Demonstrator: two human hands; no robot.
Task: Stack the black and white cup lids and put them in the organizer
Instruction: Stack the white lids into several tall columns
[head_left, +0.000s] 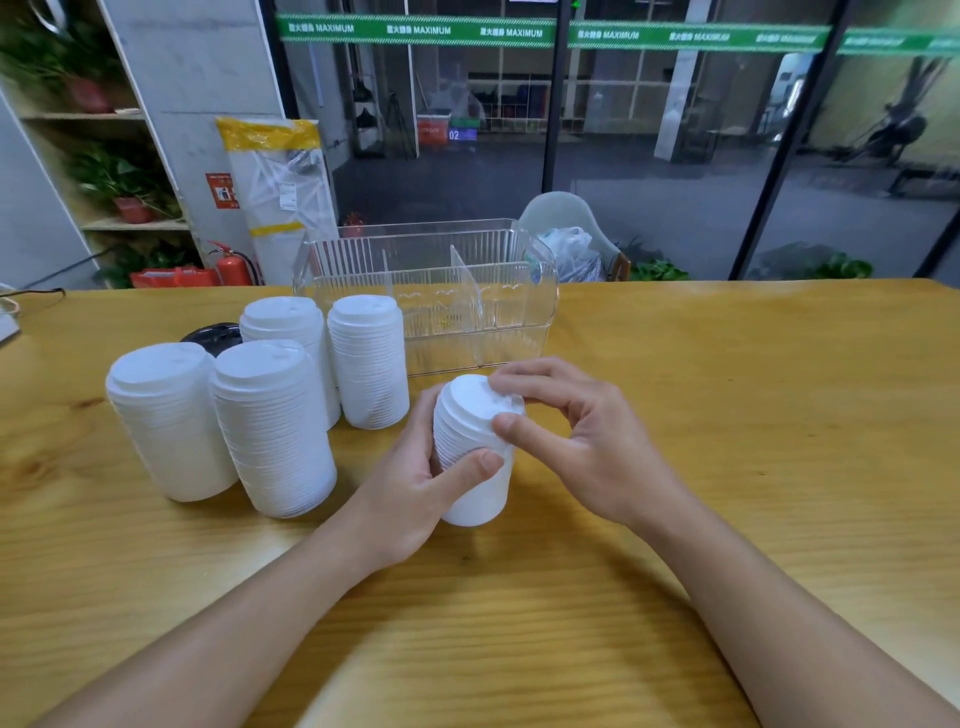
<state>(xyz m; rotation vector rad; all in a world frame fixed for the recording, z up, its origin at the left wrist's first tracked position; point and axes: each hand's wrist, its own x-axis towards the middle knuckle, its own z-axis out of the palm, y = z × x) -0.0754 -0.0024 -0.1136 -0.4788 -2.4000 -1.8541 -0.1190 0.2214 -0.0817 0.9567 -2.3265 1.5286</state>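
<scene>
A short stack of white cup lids (467, 415) stands on the wooden table (727, 415) in front of me. My left hand (415, 483) grips its side, thumb across the front. My right hand (576, 436) pinches the top lid between thumb and fingers. Several taller stacks of white lids (270, 426) stand to the left. Behind them lies a black lid (213, 335), partly hidden. The clear plastic organizer (519, 291) with dividers stands behind the held stack.
A pale chair with a plastic bag (566, 244) sits beyond the table's far edge. Shelves with plants and a fire extinguisher (234, 265) stand at the back left. Bare tabletop stretches to the right and near me.
</scene>
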